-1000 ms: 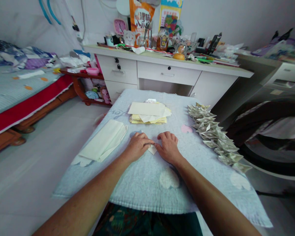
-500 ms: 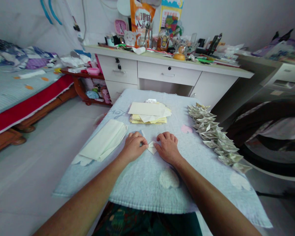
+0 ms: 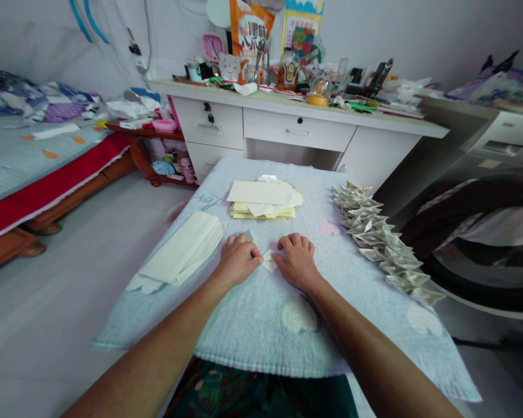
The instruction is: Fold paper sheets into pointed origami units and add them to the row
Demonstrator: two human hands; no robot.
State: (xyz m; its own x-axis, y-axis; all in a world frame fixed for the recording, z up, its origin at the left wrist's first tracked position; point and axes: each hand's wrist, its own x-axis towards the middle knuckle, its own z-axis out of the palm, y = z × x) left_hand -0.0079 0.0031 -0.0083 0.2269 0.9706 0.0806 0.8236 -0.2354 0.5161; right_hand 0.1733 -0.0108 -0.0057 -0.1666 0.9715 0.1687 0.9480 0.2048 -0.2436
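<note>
"Folded paper piece, small and pale: where is it, and how would you expect it to handle?"

"It lies on the cloth-covered worktop, between the two hands, one corner pointing towards the person. I'd judge it next to weightless, stiffer along its creases than a loose sheet, not very slippery, but easy to crumple or tear if tugged."

"So where to take hold?"

"By the side corners, I'd say, with a light fingertip pinch, the middle left flat."

"What are the hands doing?"

"The left hand has thumb and forefinger together at the left corner, seemingly pinching it, its other fingers curled under. The right hand sits low, fingers loosely bent and thumb laid at the right edge. Whether it grips or only steadies, I can't tell."

"And the arms?"

"Both reach forward and angle inwards, the wrists low over the cloth, knuckles up."

"Anything close by?"

"A paper stack beyond the hands, a folded paper sheaf on the left, and a row of pointed paper folds on the right."
</note>
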